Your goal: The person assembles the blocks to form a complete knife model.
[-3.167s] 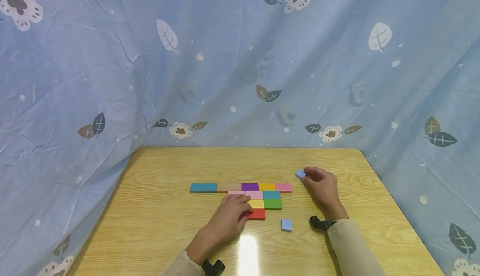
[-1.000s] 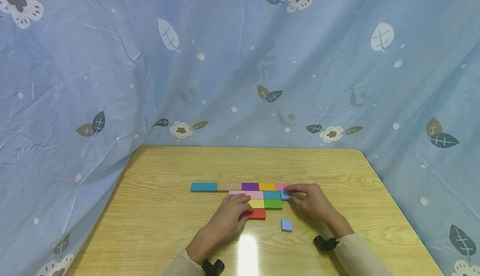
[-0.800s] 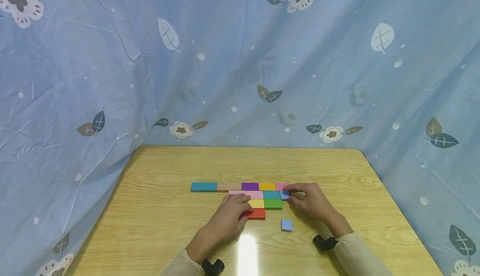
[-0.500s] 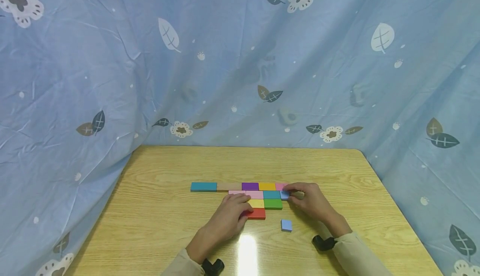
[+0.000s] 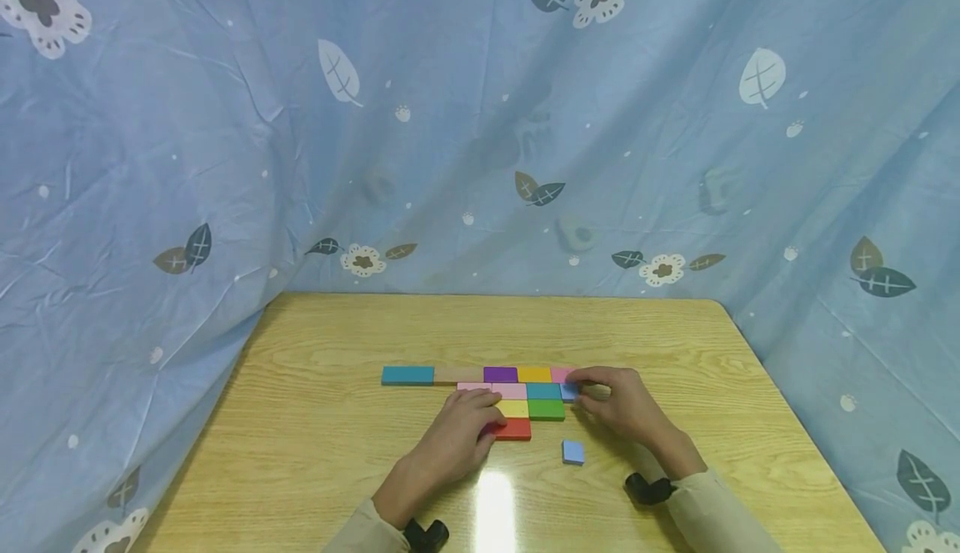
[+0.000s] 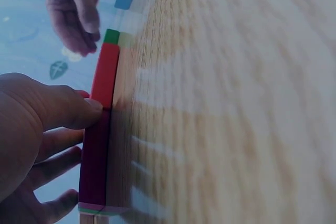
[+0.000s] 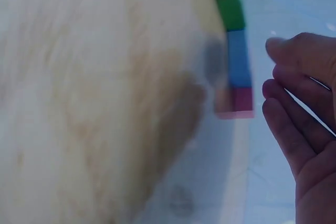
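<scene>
My left hand rests over the left part of a flat group of coloured wooden blocks. In the left wrist view its thumb touches the joint between a red block and a dark purple block. My right hand is at the group's right end, by a small light blue block beside the teal block. In the right wrist view, a small gap shows between the loose fingers and this light blue block. The left hand hides some blocks.
The far row runs from a long blue block to a pink block. Green and yellow blocks lie nearer. Another light blue block lies alone on the wooden table. A patterned curtain hangs behind.
Since the earliest frame, my right hand has brought the light blue block left and nearer, to the teal block's right side. During the last second both hands stay almost still.
</scene>
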`<state>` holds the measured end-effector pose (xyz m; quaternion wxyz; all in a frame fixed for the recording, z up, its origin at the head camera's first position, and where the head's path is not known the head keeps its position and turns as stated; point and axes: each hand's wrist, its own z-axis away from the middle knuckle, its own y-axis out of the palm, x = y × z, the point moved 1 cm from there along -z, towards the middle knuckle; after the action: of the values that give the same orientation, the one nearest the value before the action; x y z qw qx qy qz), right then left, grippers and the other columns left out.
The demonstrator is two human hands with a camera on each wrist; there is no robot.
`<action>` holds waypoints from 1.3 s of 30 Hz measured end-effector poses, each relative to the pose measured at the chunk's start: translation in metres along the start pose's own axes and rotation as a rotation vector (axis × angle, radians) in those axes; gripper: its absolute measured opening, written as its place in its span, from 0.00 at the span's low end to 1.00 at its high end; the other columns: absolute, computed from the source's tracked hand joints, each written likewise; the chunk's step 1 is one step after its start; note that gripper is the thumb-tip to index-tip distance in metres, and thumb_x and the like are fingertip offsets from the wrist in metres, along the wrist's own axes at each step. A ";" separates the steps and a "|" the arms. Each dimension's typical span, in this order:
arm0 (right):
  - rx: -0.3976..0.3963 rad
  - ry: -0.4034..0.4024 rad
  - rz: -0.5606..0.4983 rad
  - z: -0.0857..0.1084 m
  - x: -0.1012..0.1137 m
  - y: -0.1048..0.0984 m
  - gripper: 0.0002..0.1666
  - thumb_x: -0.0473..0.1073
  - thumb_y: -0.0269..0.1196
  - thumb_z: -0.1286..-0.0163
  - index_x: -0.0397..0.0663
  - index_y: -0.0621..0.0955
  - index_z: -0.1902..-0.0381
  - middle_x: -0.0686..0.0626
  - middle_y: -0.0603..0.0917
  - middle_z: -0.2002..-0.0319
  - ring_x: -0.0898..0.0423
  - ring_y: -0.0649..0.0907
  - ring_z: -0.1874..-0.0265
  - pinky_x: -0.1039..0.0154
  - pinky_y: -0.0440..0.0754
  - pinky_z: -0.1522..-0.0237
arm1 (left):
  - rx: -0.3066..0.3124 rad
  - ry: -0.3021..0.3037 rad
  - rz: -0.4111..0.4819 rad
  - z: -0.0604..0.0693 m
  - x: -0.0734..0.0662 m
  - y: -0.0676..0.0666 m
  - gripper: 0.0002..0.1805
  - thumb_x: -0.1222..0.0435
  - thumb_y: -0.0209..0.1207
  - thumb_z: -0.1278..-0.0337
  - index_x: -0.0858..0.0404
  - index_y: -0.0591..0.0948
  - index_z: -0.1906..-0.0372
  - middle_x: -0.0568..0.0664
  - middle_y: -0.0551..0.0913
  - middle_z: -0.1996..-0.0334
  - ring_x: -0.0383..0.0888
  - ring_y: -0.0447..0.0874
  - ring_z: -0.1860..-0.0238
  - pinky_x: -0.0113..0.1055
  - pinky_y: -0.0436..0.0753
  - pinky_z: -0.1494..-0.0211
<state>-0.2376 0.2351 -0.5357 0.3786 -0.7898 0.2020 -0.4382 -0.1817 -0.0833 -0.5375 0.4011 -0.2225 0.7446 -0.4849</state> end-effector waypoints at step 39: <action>-0.021 0.283 -0.607 0.085 0.028 -0.009 0.25 0.32 0.72 0.26 0.37 0.84 0.33 0.31 0.87 0.36 0.65 0.89 0.39 0.69 0.89 0.39 | -0.014 0.013 0.001 -0.001 0.002 0.002 0.09 0.67 0.68 0.28 0.54 0.93 0.50 0.51 0.87 0.33 0.52 0.81 0.26 0.60 0.76 0.20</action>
<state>-0.1512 0.2581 -0.5417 0.1909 -0.7492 0.0125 -0.6341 -0.1834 -0.0833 -0.5394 0.3949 -0.2218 0.7506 -0.4810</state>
